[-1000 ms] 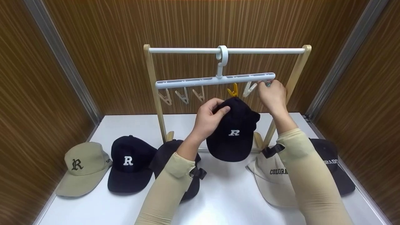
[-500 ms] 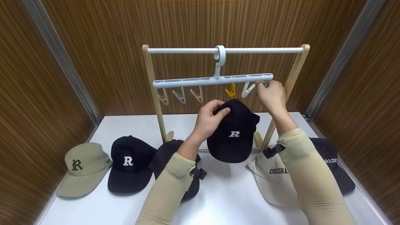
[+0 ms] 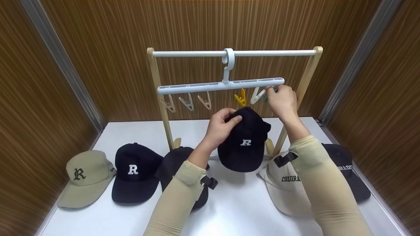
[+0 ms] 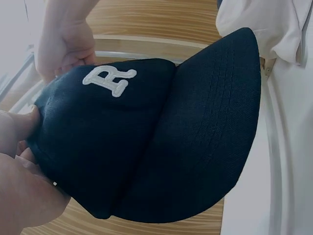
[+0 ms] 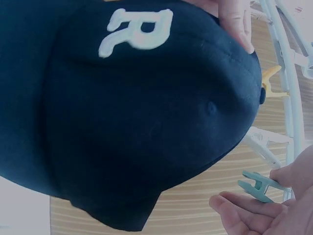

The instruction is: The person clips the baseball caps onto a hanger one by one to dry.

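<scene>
My left hand (image 3: pixel 220 128) holds a dark navy baseball cap (image 3: pixel 243 154) by its crown, thumb in front and fingers behind. The cap hangs in the air, brim down, its white R facing me. In the left wrist view, the thumb (image 4: pixel 30 121) lies on the cap's crown. At the right end of a white clip hanger (image 3: pixel 203 87), my right hand (image 3: pixel 283 101) pinches a green clip (image 5: pixel 260 186). That clip is mostly covered in the head view. A yellow clip (image 3: pixel 241 97) and a white clip (image 3: pixel 257 95) hang just above the cap.
The hanger hooks onto a wooden rack's white rail (image 3: pixel 272 52). Several pale clips (image 3: pixel 187 102) dangle at its left. On the white table lie an olive cap (image 3: pixel 86 177), a navy R cap (image 3: pixel 136 177), a dark cap (image 3: pixel 178 160), a beige cap (image 3: pixel 282 186) and a black cap (image 3: pixel 344 173).
The held cap has sunk slightly. My right hand and the hanger have shifted a little left and down. Both hands keep their hold.
</scene>
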A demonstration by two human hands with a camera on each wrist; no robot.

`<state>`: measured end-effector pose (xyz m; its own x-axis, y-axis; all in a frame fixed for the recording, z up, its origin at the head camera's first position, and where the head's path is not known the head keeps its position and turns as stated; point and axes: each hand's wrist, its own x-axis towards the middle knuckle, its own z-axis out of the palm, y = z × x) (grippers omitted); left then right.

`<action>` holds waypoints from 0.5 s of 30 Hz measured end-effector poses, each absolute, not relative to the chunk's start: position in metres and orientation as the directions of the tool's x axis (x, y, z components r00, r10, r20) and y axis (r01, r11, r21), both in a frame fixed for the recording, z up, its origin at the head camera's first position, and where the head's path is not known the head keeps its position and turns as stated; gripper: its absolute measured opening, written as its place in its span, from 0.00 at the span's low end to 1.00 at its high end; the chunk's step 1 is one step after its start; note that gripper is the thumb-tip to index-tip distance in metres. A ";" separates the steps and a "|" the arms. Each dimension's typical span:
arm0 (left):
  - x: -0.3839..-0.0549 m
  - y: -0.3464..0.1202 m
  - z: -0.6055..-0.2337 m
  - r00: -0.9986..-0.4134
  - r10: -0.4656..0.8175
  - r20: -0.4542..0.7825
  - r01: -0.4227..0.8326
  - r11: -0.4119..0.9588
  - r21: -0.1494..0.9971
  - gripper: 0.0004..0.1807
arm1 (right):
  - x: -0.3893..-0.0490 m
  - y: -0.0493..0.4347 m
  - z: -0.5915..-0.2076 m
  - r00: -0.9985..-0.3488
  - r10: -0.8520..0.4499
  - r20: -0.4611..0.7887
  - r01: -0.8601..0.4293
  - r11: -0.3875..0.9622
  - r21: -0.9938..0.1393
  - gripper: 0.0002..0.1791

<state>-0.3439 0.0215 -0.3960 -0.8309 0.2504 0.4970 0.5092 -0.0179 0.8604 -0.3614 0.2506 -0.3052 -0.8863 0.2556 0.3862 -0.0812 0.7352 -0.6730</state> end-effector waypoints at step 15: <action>-0.351 0.023 -0.411 -0.859 0.277 0.431 0.424 -0.088 0.902 0.06 | -0.361 0.244 -0.312 -0.910 0.222 0.351 -0.107 0.691 -0.715 0.23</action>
<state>-0.3508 0.0235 -0.4113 -0.8588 0.2773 0.4307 0.4237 -0.0881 0.9015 -0.3608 0.2439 -0.3123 -0.9096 0.2221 0.3511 -0.1071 0.6911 -0.7148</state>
